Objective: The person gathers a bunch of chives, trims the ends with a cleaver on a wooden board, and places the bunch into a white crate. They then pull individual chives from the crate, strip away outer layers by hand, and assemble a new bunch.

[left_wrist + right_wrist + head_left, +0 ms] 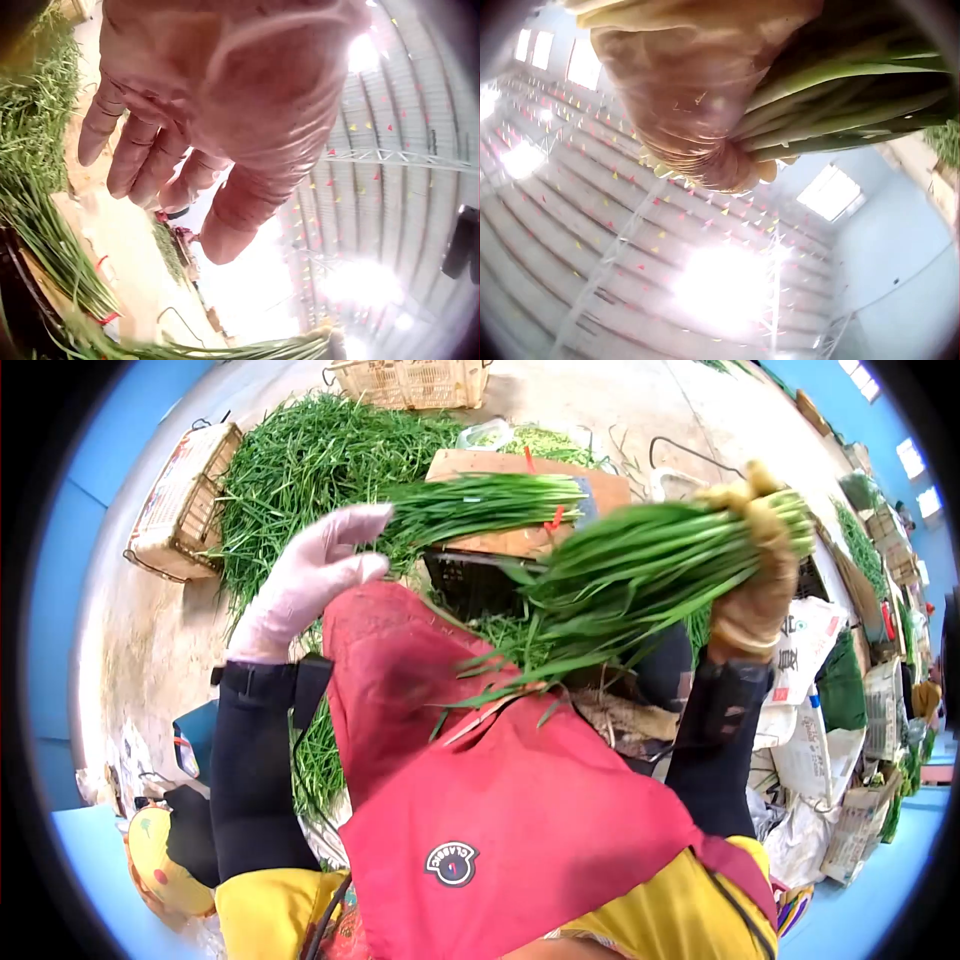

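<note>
My right hand point(757, 580), in a worn yellowish glove, grips a thick bunch of garlic chives point(645, 575) near its pale stem ends. The long green leaves point(847, 105) trail leftward over my red apron point(500, 800). On the left, my left hand point(305, 575), in a thin whitish glove, is raised and holds nothing. Its fingers point(139, 154) are loosely bent, with the thumb apart. Between the hands, another bunch of chives point(470, 505) lies on a brown board point(610, 490), with a red tie point(556, 520) near its stem ends.
A large heap of loose chives point(300, 470) covers the floor at the far left. Plastic crates point(185, 500) stand beside it and behind it. Under the board is a dark crate point(470, 585). White sacks point(810, 650) and more crates line the right side.
</note>
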Action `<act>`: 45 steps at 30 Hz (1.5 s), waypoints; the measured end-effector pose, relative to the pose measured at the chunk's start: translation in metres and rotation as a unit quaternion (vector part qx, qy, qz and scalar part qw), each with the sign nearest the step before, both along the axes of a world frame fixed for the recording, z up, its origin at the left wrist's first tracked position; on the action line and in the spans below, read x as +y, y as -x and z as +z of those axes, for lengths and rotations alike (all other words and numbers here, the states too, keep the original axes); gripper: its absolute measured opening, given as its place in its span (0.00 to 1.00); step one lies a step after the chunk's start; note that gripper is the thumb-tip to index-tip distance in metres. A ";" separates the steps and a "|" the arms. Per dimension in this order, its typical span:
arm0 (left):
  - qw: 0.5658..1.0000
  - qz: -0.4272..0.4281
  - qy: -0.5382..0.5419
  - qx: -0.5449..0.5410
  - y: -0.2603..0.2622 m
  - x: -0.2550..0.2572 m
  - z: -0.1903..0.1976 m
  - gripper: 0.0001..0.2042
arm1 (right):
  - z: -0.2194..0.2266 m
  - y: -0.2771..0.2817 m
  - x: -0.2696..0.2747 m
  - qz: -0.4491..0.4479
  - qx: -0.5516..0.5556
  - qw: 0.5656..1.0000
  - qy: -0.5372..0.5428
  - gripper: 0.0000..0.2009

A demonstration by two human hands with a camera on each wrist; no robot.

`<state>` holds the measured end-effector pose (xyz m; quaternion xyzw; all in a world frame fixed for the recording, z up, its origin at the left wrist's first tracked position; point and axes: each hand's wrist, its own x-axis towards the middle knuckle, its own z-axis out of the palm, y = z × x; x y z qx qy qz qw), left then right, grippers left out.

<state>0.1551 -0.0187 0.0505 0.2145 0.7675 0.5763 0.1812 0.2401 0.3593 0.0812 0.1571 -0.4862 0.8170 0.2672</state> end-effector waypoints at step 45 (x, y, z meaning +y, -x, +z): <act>0.931 0.007 -0.168 0.324 -0.002 0.168 -0.036 0.70 | 0.012 0.051 -0.103 -0.103 -0.072 0.992 -0.002 0.07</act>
